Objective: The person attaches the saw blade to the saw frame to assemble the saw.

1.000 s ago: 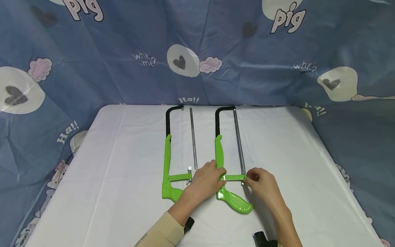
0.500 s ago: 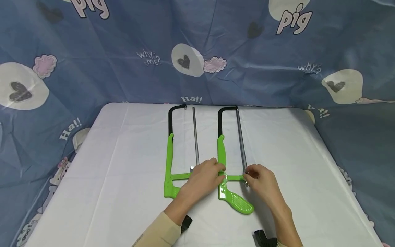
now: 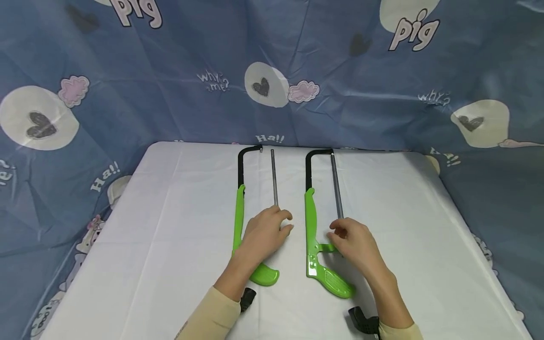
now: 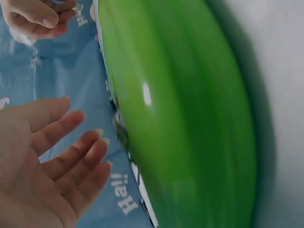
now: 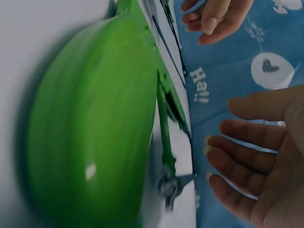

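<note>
Two hacksaws with green handles and black front frames lie side by side. On the right hacksaw point(image 3: 311, 208), a grey blade point(image 3: 337, 186) runs from the black tip back toward my right hand point(image 3: 357, 243). That hand hovers over the rear bracket, fingers relaxed and apart from the wing nut point(image 5: 170, 186) in the right wrist view. My left hand point(image 3: 264, 233) hovers over the left hacksaw point(image 3: 239, 208), hiding its rear bracket. Its fingers are loosely spread in the left wrist view, holding nothing. A loose blade point(image 3: 274, 177) lies beside that saw, its near end hidden by the hand.
A white cloth point(image 3: 182, 245) covers the table. Blue printed fabric point(image 3: 178, 113) hangs behind it and along both sides. Black wrist camera mounts point(image 3: 364, 321) sit under the forearms, close above the cloth.
My left hand has let go of the right hacksaw's frame and moved left over the left hacksaw. My right hand has lifted slightly off the bracket. The head view has shifted slightly.
</note>
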`<move>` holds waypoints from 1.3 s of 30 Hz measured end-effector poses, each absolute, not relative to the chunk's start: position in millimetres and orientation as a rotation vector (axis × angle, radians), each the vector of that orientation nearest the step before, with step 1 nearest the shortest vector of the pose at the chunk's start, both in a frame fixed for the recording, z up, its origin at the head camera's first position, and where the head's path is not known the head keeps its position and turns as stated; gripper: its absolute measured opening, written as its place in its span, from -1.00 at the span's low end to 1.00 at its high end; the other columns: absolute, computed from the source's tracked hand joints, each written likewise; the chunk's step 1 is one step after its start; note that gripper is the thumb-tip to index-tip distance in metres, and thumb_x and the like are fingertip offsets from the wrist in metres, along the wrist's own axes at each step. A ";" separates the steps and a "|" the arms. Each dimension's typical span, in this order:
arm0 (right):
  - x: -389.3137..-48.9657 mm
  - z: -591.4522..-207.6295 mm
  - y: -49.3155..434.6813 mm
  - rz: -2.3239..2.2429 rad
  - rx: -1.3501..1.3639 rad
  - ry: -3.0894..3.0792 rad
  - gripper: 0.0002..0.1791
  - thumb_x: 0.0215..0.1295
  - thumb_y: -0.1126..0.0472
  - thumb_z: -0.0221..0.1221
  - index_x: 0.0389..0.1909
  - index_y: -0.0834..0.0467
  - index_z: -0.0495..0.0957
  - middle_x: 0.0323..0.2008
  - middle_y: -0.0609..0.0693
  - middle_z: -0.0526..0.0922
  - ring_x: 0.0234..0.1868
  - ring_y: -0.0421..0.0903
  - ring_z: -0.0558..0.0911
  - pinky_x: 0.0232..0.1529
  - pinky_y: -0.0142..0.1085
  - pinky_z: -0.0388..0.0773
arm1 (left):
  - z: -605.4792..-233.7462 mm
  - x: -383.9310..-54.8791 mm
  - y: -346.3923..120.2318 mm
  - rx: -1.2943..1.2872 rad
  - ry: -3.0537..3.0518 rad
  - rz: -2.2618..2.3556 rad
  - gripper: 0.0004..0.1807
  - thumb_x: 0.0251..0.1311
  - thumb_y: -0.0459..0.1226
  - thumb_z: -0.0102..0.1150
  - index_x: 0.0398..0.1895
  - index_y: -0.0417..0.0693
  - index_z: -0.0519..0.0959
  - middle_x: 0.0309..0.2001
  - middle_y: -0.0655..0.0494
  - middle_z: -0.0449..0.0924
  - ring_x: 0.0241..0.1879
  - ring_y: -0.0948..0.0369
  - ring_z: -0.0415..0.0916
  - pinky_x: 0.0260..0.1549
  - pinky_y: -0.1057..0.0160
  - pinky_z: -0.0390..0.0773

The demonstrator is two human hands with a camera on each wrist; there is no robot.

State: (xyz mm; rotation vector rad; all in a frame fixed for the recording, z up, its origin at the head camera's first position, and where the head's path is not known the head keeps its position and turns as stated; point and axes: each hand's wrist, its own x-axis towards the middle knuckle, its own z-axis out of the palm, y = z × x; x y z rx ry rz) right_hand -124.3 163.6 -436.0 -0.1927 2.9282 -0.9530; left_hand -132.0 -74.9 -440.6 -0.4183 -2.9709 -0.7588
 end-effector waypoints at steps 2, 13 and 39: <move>-127.7 -434.7 156.7 -0.935 -0.226 2.924 -0.79 0.24 0.16 0.27 -0.15 0.15 0.68 -0.34 -0.05 0.67 -0.29 -0.12 0.59 -0.25 -0.23 0.50 | -440.4 -134.1 -82.0 -0.385 -2.969 -0.747 -0.77 0.29 -0.11 0.25 -0.05 0.11 0.70 -0.17 0.11 0.66 -0.19 0.16 0.62 -0.34 0.16 0.60; -139.0 -437.3 117.1 -0.871 -0.395 2.911 -0.85 0.19 0.18 0.32 -0.25 0.14 0.69 -0.40 -0.08 0.63 -0.36 -0.17 0.54 -0.30 -0.26 0.48 | -444.0 -137.6 -124.4 -0.181 -3.033 -0.695 -0.74 0.29 -0.11 0.23 0.01 0.13 0.67 -0.13 0.11 0.63 -0.27 0.17 0.59 -0.44 0.15 0.56; -167.1 -451.4 61.8 -0.788 -0.412 2.765 -0.87 0.21 0.06 0.32 -0.39 0.03 0.69 -0.47 -0.16 0.65 -0.46 -0.20 0.53 -0.39 -0.31 0.44 | -453.9 -129.7 -165.8 -0.003 -3.100 -0.744 -0.60 0.15 -0.19 0.39 0.08 0.04 0.63 -0.27 0.03 0.51 -0.42 0.19 0.37 -0.52 0.30 0.35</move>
